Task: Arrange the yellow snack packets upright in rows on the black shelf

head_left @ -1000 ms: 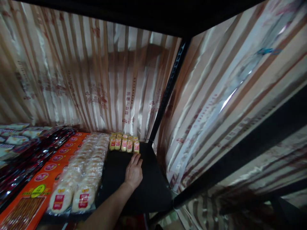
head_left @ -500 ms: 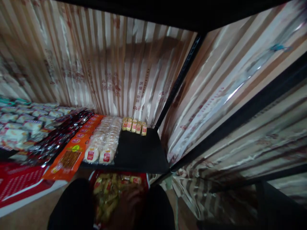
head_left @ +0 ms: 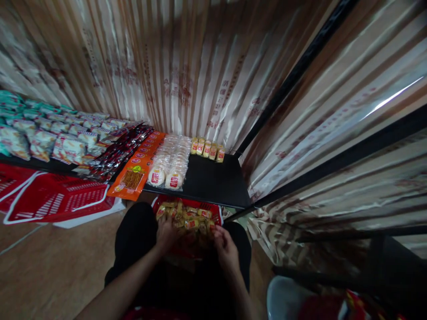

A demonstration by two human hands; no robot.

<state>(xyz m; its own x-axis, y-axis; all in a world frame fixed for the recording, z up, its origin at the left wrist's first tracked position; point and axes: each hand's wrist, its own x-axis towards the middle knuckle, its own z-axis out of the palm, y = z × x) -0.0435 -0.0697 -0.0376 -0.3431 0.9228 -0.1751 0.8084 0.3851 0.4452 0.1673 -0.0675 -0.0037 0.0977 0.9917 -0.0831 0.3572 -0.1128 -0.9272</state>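
Since 1 s ago: a hand has left the shelf row, both are now at the basket. Red plastic basket (head_left: 216, 210) sits tight between dark-trousered knees (head_left: 136, 231), little side room. Near part lost in shadow. Small yellow-wrapped packets with red labels (head_left: 191, 223) lie in it. Left hand (head_left: 166, 231): fingers bent onto packets, grip can't tell. Right hand (head_left: 227, 251): fingers curled at the right-end packets, can't tell if pinching one. Just beyond: flat black shelf (head_left: 216, 180), front edge bare at right, matching yellow row (head_left: 207, 150) at back.
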